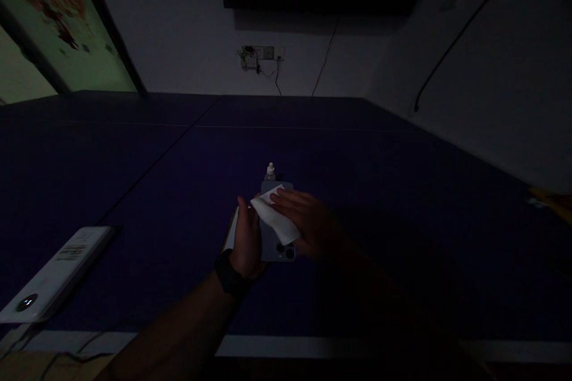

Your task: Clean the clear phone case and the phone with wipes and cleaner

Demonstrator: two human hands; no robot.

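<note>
The left hand (247, 244), thumb raised, is gripping a phone (268, 243) over the counter (179, 190), its back facing up and its cameras lying toward the person. The right hand (310, 217) is holding a white tissue (277, 220) against that back, fingers laid together. A white-capped bottle (270, 172) is standing just beyond; a white power bank (60, 271) is lying well apart, leftward.
</note>
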